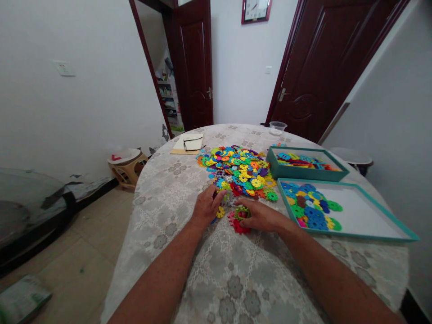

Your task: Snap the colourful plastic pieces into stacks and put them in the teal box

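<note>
My left hand (pixel 206 206) rests at the near edge of a pile of colourful plastic gear-shaped pieces (pixel 236 166), fingers curled in toward the thumb. Whatever is between those fingers is too small and hidden to name. A yellow piece (pixel 220 212) lies just under the left thumb. Across a small gap, my right hand (pixel 259 216) has its thumb and forefinger around a green gear-shaped piece (pixel 241 213). Beneath it, red gear-shaped pieces (pixel 240 227) lie on the patterned tablecloth (pixel 232 270).
To the right sit a teal box (pixel 286 170) holding more pieces and a shallow teal-rimmed lid (pixel 371 216) with pieces along its left side. Glasses (pixel 193 145) lie on a notebook (pixel 185 150) at the back left. A clear plastic bowl (pixel 277 128) stands at the far edge.
</note>
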Demonstrator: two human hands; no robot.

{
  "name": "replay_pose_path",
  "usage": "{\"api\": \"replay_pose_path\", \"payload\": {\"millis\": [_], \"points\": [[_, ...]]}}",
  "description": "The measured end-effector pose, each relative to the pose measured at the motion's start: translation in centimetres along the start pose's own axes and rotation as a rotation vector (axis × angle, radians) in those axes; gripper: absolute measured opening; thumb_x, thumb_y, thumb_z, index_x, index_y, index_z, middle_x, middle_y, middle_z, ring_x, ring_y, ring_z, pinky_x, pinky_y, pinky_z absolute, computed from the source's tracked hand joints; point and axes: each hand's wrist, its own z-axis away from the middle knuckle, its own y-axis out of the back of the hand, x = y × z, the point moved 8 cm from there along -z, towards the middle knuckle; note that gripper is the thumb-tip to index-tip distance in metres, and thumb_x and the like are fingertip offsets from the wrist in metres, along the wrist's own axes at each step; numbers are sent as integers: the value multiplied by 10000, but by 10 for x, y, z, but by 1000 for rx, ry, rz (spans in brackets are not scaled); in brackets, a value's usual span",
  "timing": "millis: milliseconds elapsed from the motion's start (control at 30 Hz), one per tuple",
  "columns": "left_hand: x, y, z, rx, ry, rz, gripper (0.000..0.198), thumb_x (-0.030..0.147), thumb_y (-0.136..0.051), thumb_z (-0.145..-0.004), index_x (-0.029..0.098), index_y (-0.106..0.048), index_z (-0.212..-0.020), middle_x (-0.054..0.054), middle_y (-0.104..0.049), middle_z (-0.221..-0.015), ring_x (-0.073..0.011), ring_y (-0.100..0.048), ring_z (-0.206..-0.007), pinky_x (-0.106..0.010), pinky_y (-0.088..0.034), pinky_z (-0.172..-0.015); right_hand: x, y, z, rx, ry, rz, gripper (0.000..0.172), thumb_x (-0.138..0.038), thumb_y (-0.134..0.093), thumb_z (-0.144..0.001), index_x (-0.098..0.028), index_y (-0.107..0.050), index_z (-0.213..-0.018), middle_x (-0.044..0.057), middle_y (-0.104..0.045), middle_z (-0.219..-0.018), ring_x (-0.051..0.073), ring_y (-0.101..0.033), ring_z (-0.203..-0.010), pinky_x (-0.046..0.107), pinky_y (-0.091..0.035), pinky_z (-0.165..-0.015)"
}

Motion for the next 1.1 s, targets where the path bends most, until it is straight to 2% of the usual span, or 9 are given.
{"api": "replay_pose_path", "payload": {"millis": [100,167,333,467,567,733,833,933,1100], "points": [[3,-1,0,-1,-39,-7,357,524,-496,-996,221,-556,-814,29,-556,-693,-154,-520,-671,-270,-391,-673,-5,-1,0,-30,8,74,252,-230,-677,-794,-198,-686,-1044,20,-701,-936,193,-604,-818,268,-370,-662],[4,-1,0,2,-60,-19,361,527,-501,-993,221,-555,-810,27,-557,-702,-153,-515,-667,-272,-390,-672,-6,-1,-1,-13,4,99,204,-246,-683,-792,-193,-675,-988,21,-692,-913,191,-592,-797,269,-348,-641],[1,-2,-2,-6,-71,-51,354,522,-496,-995,220,-571,-827,28,-562,-701,-155,-525,-658,-274,-387,-660,-9,1,-1,32,38,166,281,-317,-748,-760,-186,-648,-988,54,-660,-993,205,-576,-848,273,-368,-668],[0,-4,-2,-22,-57,-63,352,526,-496,-993,225,-572,-827,26,-571,-681,-162,-534,-654,-275,-401,-655,-14,4,0,39,89,154,276,-285,-759,-751,-194,-649,-988,50,-656,-1013,202,-577,-873,272,-395,-698],[7,-3,-2,-28,-76,-80,342,517,-502,-988,228,-570,-817,19,-578,-688,-166,-536,-652,-281,-403,-652,-13,6,0,46,93,98,358,-270,-776,-739,-210,-655,-1070,41,-670,-1016,195,-584,-864,269,-398,-692],[22,-2,0,-31,-136,-116,320,482,-521,-982,236,-550,-780,13,-554,-673,-168,-521,-622,-288,-375,-629,-8,3,-1,-61,46,87,220,-321,-794,-744,-205,-674,-888,-9,-633,-806,151,-539,-699,251,-351,-598],[23,-1,2,-29,-143,-125,319,485,-540,-978,239,-544,-776,17,-559,-674,-167,-522,-622,-286,-372,-629,-9,6,0,-77,44,74,239,-340,-809,-730,-211,-676,-881,-24,-634,-794,147,-539,-691,242,-353,-585],[22,-1,5,-28,-128,-130,311,494,-546,-978,238,-565,-803,20,-576,-684,-167,-537,-634,-284,-380,-639,-10,16,6,-58,72,45,280,-324,-812,-722,-214,-684,-945,-21,-666,-859,161,-573,-749,239,-383,-614],[22,-19,14,-147,-9,-19,340,523,-514,-1004,226,-578,-852,36,-591,-638,-151,-564,-585,-270,-395,-624,-3,50,21,81,90,-52,240,-259,-712,-812,-216,-678,-1046,-17,-689,-917,180,-610,-831,243,-422,-686]]}}
